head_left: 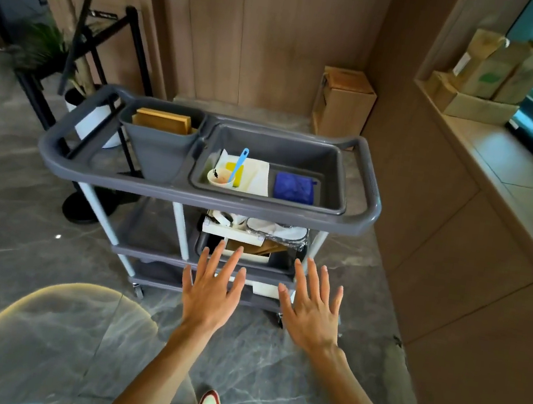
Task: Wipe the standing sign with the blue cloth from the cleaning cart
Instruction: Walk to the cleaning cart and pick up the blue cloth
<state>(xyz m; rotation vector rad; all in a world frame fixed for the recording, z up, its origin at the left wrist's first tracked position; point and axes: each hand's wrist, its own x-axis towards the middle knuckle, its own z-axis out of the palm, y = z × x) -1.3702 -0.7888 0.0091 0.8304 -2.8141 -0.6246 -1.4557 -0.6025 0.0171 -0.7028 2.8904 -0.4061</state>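
A folded blue cloth (294, 187) lies at the right end of a grey tray (340, 164) on top of the grey cleaning cart (59, 159). A black standing sign (79, 28) on a round base leans behind the cart at the left. My left hand (211, 291) and my right hand (312, 307) hover side by side in front of the cart's lower shelves, palms down, fingers spread, holding nothing. Both are well short of the cloth.
The tray also holds a white cup (220, 176), a light blue brush (239, 163) and white paper. A grey bin (159, 149) with brown boards sits at the cart's left. A cardboard box (344, 103) stands by the wall; a ledge (491, 154) with paper bags runs along the right.
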